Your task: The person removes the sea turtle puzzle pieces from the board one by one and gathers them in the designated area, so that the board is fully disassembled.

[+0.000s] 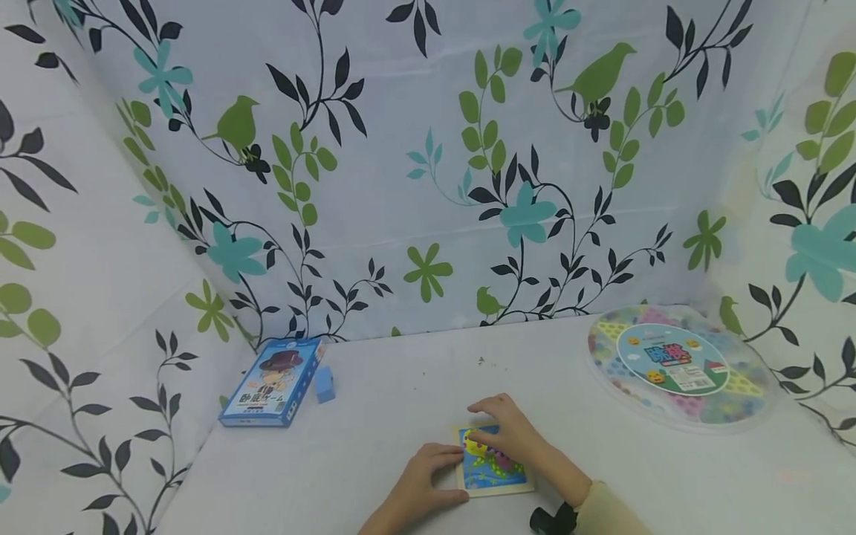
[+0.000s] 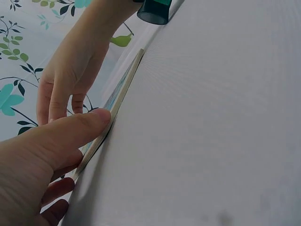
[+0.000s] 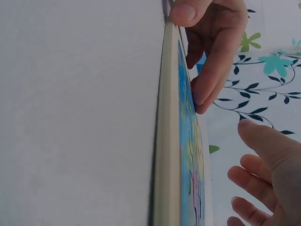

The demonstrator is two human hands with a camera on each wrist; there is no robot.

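Note:
A small wooden picture puzzle (image 1: 496,475) lies flat on the table, pale-rimmed, with a blue, yellow and purple picture. My left hand (image 1: 424,479) grips its left side, thumb at the near corner and fingers by the left edge. In the left wrist view, the thumb (image 2: 96,120) touches the puzzle's rim (image 2: 124,87). Over the picture is my right hand (image 1: 511,435), its fingers spread and loosely bent. The right wrist view shows the right hand (image 3: 277,174) apart from the puzzle surface (image 3: 186,113), holding nothing.
A blue game box (image 1: 273,383) lies at the table's left, with a small blue block (image 1: 324,385) beside it. At the right back is a large round, clear-rimmed package (image 1: 729,405). Patterned cloth (image 1: 374,186) hangs behind the white table (image 1: 354,438).

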